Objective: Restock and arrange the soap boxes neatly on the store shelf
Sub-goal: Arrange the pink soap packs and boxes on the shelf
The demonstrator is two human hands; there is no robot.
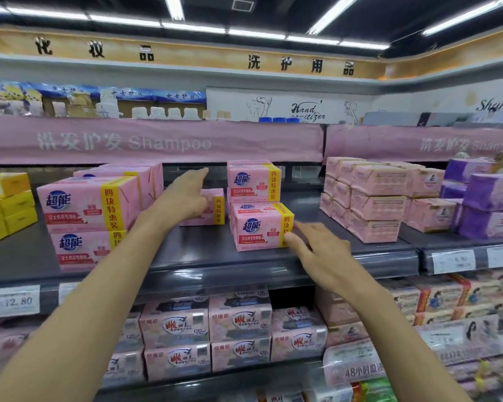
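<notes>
On shelf (209, 256): hands at soap boxes (87, 204).
Front box (259, 227) touching right hand (321, 250) fingertips, fingers loose; left hand (186, 198) fingers straight, empty.

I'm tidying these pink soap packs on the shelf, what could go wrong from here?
The middle stack is uneven, its bottom pack jutting forward; your right hand pushing that pack's corner could tip the packs above. Your left hand reaches deep beside the left stack, so your forearm might knock it forward.
</notes>
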